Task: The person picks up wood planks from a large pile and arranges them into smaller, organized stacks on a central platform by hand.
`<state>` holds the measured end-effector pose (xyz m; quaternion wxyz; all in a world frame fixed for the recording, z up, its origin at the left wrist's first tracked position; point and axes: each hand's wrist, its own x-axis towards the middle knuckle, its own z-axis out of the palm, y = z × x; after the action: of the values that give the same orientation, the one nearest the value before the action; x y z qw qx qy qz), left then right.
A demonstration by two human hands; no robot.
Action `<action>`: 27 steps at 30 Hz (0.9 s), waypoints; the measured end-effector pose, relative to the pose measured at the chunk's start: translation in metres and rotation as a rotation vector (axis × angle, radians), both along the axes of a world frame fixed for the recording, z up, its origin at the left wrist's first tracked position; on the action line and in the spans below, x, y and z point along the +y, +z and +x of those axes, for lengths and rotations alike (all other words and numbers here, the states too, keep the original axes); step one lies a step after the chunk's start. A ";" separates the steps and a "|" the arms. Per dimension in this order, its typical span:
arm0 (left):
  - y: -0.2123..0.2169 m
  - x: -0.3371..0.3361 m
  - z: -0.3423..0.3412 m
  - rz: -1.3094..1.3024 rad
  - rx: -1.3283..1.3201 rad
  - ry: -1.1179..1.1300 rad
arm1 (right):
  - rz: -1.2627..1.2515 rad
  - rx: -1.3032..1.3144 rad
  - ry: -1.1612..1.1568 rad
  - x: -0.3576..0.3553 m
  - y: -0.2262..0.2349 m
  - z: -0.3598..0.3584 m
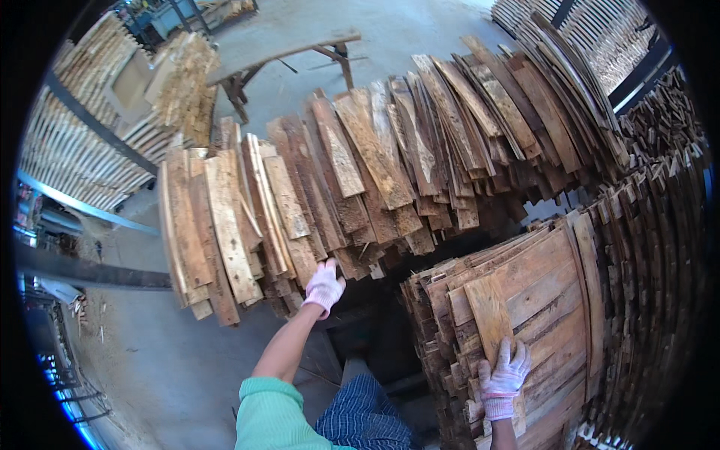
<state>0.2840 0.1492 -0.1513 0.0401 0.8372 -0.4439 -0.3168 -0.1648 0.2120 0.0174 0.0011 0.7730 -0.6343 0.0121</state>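
Note:
My left hand (325, 288), in a pale pink-white work glove, reaches to the near ends of rough wooden planks (292, 199) heaped side by side in a long row. Its fingers point forward beside the plank ends, looking loosely apart; I see nothing clearly gripped in them. On the right, my gloved right hand (504, 380) lies with spread fingers on the near end of a light-brown board (487, 313). That board rests at a slant on top of a tall stack of planks (547, 289), across the boards of its upper layer.
Another high plank stack (645, 285) stands along the right. A wooden trestle (285, 64) is behind the row. Pale lumber stacks (90, 120) stand at the far left beside a dark metal bar (97, 124). A dark gap lies between row and stack, above concrete floor (165, 360).

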 end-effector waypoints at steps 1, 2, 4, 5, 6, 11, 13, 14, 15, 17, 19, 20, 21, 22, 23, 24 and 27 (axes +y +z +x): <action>-0.007 -0.024 0.000 0.045 -0.070 -0.007 | -0.006 -0.006 0.008 -0.001 -0.002 -0.002; -0.017 -0.044 0.005 0.012 -0.127 -0.026 | 0.020 -0.018 0.014 -0.002 -0.003 0.001; -0.033 -0.076 0.013 -0.043 -0.271 -0.001 | 0.055 -0.010 -0.009 -0.001 0.004 0.002; -0.034 -0.095 0.020 0.074 -0.235 -0.025 | 0.059 0.002 0.007 -0.003 0.007 0.002; -0.050 -0.101 0.029 0.094 -0.299 -0.078 | 0.067 -0.002 0.003 -0.009 0.012 0.008; -0.054 -0.113 0.030 0.149 -0.329 -0.252 | 0.047 -0.034 0.003 -0.009 0.014 0.006; -0.055 -0.110 0.037 0.120 -0.304 -0.289 | 0.050 -0.040 -0.009 -0.005 0.011 0.005; -0.056 -0.104 0.036 0.098 -0.332 -0.347 | 0.053 -0.041 -0.009 -0.004 0.011 0.003; -0.066 -0.093 0.046 0.067 -0.332 -0.312 | 0.051 -0.071 0.014 -0.008 0.015 0.005; -0.052 -0.081 0.057 -0.009 -0.255 -0.156 | 0.028 -0.046 0.010 -0.008 0.016 0.010; -0.035 -0.051 0.072 -0.361 -0.127 0.090 | -0.003 -0.039 0.012 -0.009 0.011 0.014; -0.016 -0.040 0.077 -0.614 -0.016 0.171 | -0.009 -0.050 0.011 -0.006 0.006 0.009; -0.014 -0.022 0.091 -0.670 0.413 0.340 | -0.020 -0.049 0.031 -0.008 0.008 0.011; -0.011 0.010 0.103 -0.834 0.210 0.198 | -0.029 -0.050 0.057 -0.009 0.010 0.017; 0.027 0.012 0.077 -0.845 0.442 0.319 | -0.052 -0.062 0.014 -0.005 0.010 0.017; 0.095 0.024 0.040 -0.840 0.671 0.440 | -0.132 -0.075 0.028 0.000 0.014 0.018; 0.204 0.116 -0.026 -0.865 0.870 0.586 | -0.246 -0.296 0.153 0.006 0.044 0.075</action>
<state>0.2584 0.2649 0.0532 0.6304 0.6279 -0.2292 -0.3948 -0.0903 0.2176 0.0617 0.0010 0.8028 -0.5606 0.2030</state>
